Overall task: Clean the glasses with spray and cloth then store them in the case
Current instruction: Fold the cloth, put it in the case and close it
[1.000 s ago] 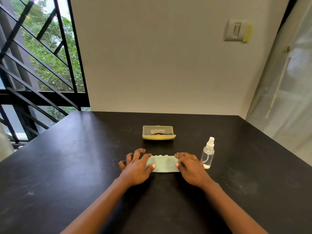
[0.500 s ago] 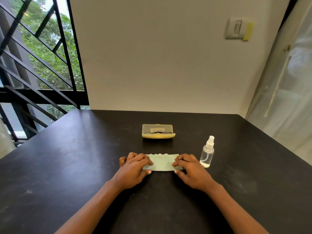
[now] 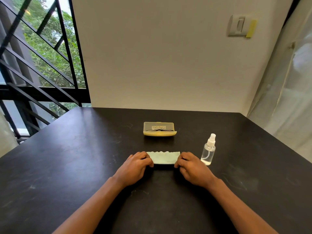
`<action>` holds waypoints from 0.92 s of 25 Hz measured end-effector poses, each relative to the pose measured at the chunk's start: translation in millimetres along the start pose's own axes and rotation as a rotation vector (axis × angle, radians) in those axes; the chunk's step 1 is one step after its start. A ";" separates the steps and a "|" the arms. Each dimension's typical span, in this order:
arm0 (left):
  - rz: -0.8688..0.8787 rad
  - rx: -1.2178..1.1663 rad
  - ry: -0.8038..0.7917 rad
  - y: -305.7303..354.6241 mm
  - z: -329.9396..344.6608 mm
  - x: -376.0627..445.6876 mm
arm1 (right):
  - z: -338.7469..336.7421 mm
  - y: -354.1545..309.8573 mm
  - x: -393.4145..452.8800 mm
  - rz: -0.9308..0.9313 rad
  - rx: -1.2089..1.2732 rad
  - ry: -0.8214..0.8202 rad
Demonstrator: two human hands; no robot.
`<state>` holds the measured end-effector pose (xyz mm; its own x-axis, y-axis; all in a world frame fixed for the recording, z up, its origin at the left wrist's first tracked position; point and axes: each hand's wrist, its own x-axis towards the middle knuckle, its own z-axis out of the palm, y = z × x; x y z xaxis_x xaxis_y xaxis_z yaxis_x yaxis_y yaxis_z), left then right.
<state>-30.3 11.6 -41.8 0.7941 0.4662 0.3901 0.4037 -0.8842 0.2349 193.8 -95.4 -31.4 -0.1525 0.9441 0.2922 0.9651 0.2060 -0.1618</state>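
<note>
Pinching each short end of the folded cloth [image 3: 163,157], left hand [image 3: 135,168] and right hand [image 3: 192,168] have fingers curled on it, near the bench's [image 3: 67,166] front-centre. Cloth's long axis runs left-right, scalloped edge toward the far edge. I judge the risks: my right knuckles sit just beside the spray bottle [image 3: 208,152], so a lift or outward tug could topple it. Case [image 3: 159,129], lid up, lies long axis left-right toward the far edge; glasses [image 3: 157,130] seemingly inside, still to clean.
</note>
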 end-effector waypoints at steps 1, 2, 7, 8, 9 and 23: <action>-0.027 -0.033 -0.018 -0.4 0.5 1.6 | -0.3 0.0 1.2 0.025 0.026 -0.004; -0.063 -0.066 -0.040 -0.9 0.7 3.6 | -0.6 0.2 2.4 0.044 0.057 -0.008; -0.279 -0.232 -0.033 -0.5 -3.0 12.7 | -4.7 0.0 8.1 0.263 0.362 0.010; -0.338 -0.281 -0.023 -0.7 -3.3 13.8 | -5.7 -0.4 9.0 0.333 0.451 0.020; -0.398 -0.329 -0.020 -1.1 -3.5 15.4 | -6.6 -0.9 10.2 0.397 0.526 0.026; -0.691 -0.410 0.034 -7.9 -0.2 35.9 | -0.3 2.0 24.9 0.605 0.523 0.073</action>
<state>-5.1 35.3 -29.4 0.4090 0.9104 0.0626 0.5943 -0.3178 0.7388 191.9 -71.5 -24.1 0.3970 0.9151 0.0701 0.6485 -0.2256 -0.7270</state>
